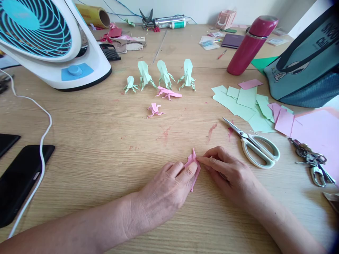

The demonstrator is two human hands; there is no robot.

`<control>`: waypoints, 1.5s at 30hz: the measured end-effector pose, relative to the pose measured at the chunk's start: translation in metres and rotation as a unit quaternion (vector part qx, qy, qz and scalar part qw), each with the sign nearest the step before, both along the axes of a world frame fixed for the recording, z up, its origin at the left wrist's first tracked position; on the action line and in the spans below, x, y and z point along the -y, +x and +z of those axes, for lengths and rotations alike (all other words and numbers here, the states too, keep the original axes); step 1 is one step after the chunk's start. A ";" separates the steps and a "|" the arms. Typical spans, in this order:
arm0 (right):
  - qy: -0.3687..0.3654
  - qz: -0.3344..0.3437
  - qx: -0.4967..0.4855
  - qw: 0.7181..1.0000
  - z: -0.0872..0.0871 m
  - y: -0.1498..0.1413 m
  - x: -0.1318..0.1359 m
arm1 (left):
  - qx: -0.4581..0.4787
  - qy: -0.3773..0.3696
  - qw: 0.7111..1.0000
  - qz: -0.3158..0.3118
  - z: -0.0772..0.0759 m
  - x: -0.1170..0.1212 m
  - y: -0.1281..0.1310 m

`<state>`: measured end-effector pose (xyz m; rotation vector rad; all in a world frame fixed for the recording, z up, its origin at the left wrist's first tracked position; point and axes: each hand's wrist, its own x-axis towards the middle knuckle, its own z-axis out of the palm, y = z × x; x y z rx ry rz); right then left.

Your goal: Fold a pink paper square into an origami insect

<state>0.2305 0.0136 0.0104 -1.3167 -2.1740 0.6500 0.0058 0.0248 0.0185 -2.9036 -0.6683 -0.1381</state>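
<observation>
A small folded piece of pink paper (195, 178) with a narrow upright point lies on the table near the front. My left hand (172, 185) covers part of it, thumb pressed on its top and fingers curled. From the right, my right hand (227, 173) pinches the paper's edge by the point between thumb and fingertips. Beyond the hands stand two pink origami figures, a small one (154, 110) and a longer one (169, 93). Several pale green origami figures (143, 74) stand in a row behind them.
Scissors (261, 148) lie right of my right hand, beside green paper pieces (247, 100) and keys (312, 160). A red flask (250, 47) and a teal bag (307, 63) stand at right. A white fan (79, 67), cable (49, 123) and black phone (18, 183) are at left.
</observation>
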 end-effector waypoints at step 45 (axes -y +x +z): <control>0.016 0.095 0.128 0.987 0.003 0.012 -0.009 | -0.032 -0.007 0.999 -0.013 -0.005 0.004 -0.003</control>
